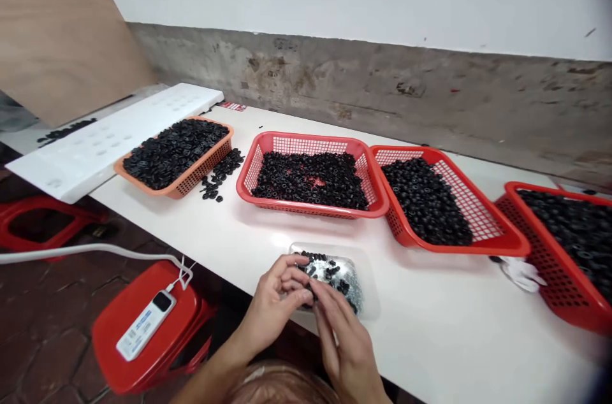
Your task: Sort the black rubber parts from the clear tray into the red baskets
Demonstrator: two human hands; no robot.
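Note:
My left hand (277,294) and my right hand (340,321) meet at the fingertips over the near edge of a clear plastic tray (370,289). Both are closed in a pinch around a small black part (310,294), mostly covered by the fingers. In the tray lie small black rings (331,271) and a heap of tiny shiny silver pieces (352,278). Just behind it stands a pink-red mesh basket (310,208) holding many small black rings.
An orange basket (178,190) of flat black pieces stands left, with loose pieces (222,171) beside it. Two red baskets (497,235) (554,270) of black parts stand right, a white cloth (521,273) between them. A red stool (143,327) carries a power bank (146,325).

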